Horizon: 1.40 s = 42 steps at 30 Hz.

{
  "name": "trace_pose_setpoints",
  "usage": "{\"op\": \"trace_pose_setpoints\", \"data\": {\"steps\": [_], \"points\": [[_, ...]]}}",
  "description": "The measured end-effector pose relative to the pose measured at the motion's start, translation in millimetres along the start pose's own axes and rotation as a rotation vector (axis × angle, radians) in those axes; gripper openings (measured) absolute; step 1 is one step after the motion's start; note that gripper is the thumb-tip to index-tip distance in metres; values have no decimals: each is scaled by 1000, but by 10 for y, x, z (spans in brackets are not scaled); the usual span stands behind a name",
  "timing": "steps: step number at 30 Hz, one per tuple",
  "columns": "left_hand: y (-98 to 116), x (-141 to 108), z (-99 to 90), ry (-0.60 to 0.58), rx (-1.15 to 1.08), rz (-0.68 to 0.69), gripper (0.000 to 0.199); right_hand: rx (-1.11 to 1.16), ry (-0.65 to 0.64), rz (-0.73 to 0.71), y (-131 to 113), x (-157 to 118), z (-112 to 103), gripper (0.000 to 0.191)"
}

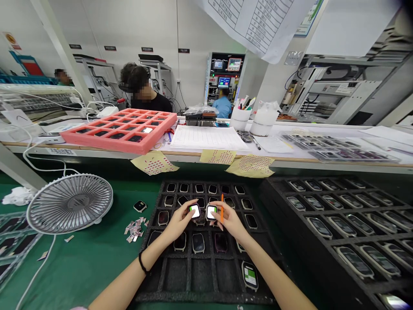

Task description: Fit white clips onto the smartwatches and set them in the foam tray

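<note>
Over a black foam tray (206, 297) of watch cases, my left hand (183, 218) is closed around a smartwatch with a lit white and green screen (195, 211). Beside it, my right hand (228, 217) holds a second lit smartwatch (211, 212), its thumb on the screen. An orange stick (222, 209) stands upright between the fingers of my right hand. The two watches are side by side, a small gap apart. Another watch with a lit screen (250, 276) lies in the tray's lower right compartment. The watches right under my hands are partly hidden.
A second black tray of watches (274, 193) stands at the right. On the green mat at the left are a round fan (72, 203), a loose watch (140, 206) and small strips (134, 229). A pink foam tray (142, 147) rests on the shelf. People sit beyond it.
</note>
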<state>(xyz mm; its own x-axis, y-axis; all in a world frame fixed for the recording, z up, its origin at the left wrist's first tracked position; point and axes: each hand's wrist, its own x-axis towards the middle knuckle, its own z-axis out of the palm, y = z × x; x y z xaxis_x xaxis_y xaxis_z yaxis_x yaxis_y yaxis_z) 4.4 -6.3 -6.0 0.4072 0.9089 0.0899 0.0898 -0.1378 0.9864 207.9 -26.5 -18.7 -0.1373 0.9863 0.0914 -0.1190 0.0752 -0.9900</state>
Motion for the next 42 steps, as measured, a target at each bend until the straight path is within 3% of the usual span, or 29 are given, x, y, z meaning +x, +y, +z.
{"op": "trace_pose_setpoints", "data": {"steps": [9,19,29,37,42], "points": [[6,-1,-6,-29,87,25,35,-36,67,25,-96,-9,8,29],[-6,-11,9,-49,118,41,49,-57,-13,5,-51,-37,16,42],[27,4,5,-26,130,-11,35,-33,71,27,-40,5,-5,31],[12,-7,6,-84,83,33,37,-52,-8,33,-106,-35,14,32],[-33,-21,8,-131,101,41,48,-80,-50,8,-46,-34,-2,41]]}}
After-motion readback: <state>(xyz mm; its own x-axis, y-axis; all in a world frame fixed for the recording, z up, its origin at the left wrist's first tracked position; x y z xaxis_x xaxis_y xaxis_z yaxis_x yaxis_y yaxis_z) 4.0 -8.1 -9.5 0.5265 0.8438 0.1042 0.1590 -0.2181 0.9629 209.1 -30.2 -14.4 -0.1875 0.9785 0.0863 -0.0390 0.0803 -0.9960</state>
